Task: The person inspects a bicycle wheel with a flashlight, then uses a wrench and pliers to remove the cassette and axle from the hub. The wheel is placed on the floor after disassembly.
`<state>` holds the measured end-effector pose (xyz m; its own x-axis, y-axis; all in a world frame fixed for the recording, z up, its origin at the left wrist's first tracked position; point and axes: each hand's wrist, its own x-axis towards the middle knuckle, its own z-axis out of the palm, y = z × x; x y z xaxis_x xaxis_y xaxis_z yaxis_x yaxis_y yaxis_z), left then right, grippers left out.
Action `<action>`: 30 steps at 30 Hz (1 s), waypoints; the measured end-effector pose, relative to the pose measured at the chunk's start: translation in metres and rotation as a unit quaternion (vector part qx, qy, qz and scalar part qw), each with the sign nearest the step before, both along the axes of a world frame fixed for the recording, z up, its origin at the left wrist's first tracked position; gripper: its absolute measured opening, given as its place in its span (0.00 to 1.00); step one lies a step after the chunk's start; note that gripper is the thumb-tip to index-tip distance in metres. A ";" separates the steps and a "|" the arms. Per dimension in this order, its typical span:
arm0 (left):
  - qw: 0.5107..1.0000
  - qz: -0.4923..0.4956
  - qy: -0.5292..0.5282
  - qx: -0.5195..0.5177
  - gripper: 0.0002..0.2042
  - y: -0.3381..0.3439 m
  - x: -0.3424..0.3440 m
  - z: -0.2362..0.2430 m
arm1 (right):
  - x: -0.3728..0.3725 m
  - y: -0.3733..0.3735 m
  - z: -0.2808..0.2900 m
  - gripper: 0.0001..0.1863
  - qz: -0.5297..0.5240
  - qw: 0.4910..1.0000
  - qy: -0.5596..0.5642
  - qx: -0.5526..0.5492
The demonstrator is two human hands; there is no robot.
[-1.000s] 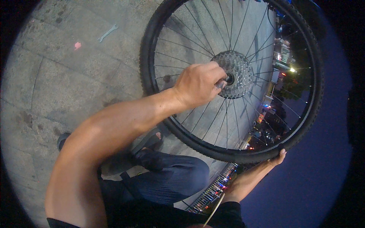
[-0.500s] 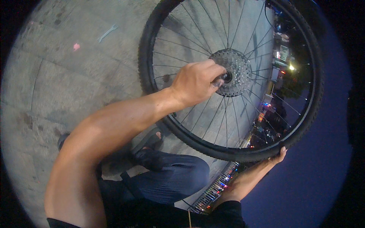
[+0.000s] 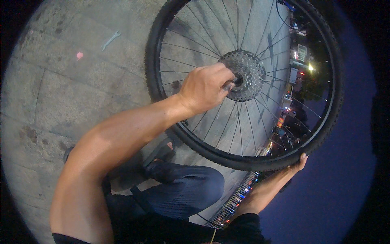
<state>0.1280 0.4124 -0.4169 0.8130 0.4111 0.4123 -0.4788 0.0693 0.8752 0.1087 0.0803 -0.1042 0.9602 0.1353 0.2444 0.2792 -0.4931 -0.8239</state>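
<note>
Perhaps unsteady, rear bicycle wheel (image 3: 252, 91): it could roll or tip if the right hand (image 3: 300, 163) loosens or the left hand (image 3: 206, 87) pushes off-centre.
Cassette (image 3: 256, 75) teeth: they might graze the nearby fingertips should the wheel turn.
Left hand grip: fingers drawn together at the end of the hub (image 3: 238, 79); whether they pinch something small, I cannot tell.
Right hand grip: grasping the tyre (image 3: 153, 61) at its lower right, some fingers hidden.
Wheel against hands: hub right at the left fingertips, cassette around it and extending rightward; tyre touching the right hand, above the bent knee (image 3: 203, 187).
Wrench (image 3: 111, 40): on the paving (image 3: 81, 89), near a pink scrap (image 3: 79, 55), well apart from both hands.
</note>
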 end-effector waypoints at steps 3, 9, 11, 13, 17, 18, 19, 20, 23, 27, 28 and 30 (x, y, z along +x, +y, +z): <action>1.000 0.005 -0.010 -0.012 0.07 0.000 0.000 0.002 | 0.001 -0.007 0.004 0.42 0.004 1.000 0.012 0.004; 1.000 0.003 0.002 0.003 0.08 0.001 -0.002 0.001 | 0.003 -0.017 0.004 0.43 -0.009 1.000 -0.020 -0.002; 1.000 0.005 0.007 0.008 0.08 0.001 -0.002 0.002 | 0.005 -0.016 0.003 0.43 -0.012 1.000 -0.026 -0.003; 1.000 0.008 0.008 0.007 0.08 0.003 -0.005 0.003 | 0.004 -0.014 0.003 0.43 -0.011 1.000 -0.019 -0.001; 1.000 0.017 0.005 0.017 0.08 0.001 -0.006 0.001 | 0.007 -0.026 0.005 0.44 0.007 1.000 -0.002 -0.009; 1.000 0.017 0.008 0.016 0.09 0.001 -0.006 -0.001 | 0.008 -0.031 0.005 0.43 0.006 1.000 0.006 -0.009; 1.000 0.018 0.011 0.016 0.09 0.001 -0.007 -0.002 | 0.008 -0.036 0.007 0.43 0.005 1.000 0.014 -0.009; 1.000 0.020 0.006 0.011 0.09 -0.003 -0.005 -0.001 | 0.008 -0.040 0.012 0.43 0.004 1.000 0.013 -0.005; 0.999 0.024 0.013 0.024 0.08 -0.007 -0.004 -0.003 | 0.002 -0.038 0.008 0.40 -0.037 0.999 0.020 -0.002; 1.000 0.023 0.009 0.004 0.07 -0.009 -0.003 0.005 | 0.002 -0.038 0.011 0.39 -0.054 0.998 0.009 0.000; 1.000 0.027 0.004 -0.008 0.07 -0.010 -0.003 0.004 | 0.003 -0.038 0.010 0.39 -0.055 0.998 0.002 -0.007; 1.000 0.027 0.003 0.001 0.07 -0.010 -0.002 0.003 | 0.004 -0.019 -0.001 0.39 -0.041 0.999 -0.009 0.010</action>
